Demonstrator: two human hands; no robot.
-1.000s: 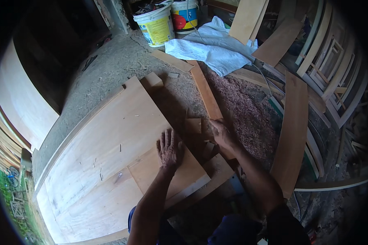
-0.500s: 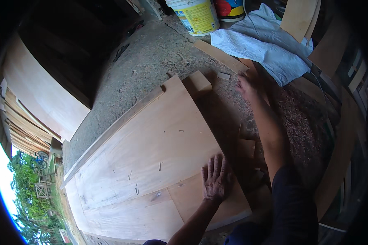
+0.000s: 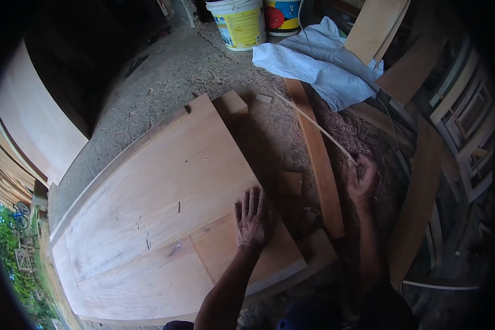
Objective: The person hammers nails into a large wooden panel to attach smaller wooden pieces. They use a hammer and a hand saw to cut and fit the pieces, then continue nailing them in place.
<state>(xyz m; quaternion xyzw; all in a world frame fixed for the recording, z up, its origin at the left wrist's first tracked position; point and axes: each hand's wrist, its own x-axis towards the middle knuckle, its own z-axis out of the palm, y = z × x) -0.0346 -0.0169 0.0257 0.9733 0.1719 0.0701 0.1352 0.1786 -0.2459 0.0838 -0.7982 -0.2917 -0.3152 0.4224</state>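
Left hand [image 3: 252, 220] spread flat on panel [image 3: 154, 187], right hand [image 3: 363, 180] gripping thin wooden strip [image 3: 320, 128]

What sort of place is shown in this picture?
Probably a woodworking shop: shavings lie on the floor, frames are at the right, and many boards are at the left.

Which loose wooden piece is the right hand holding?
The narrow, pale wooden strip: its near end is in the right hand. The wider, reddish-brown wooden plank, which it crosses in view, is touched by neither hand.
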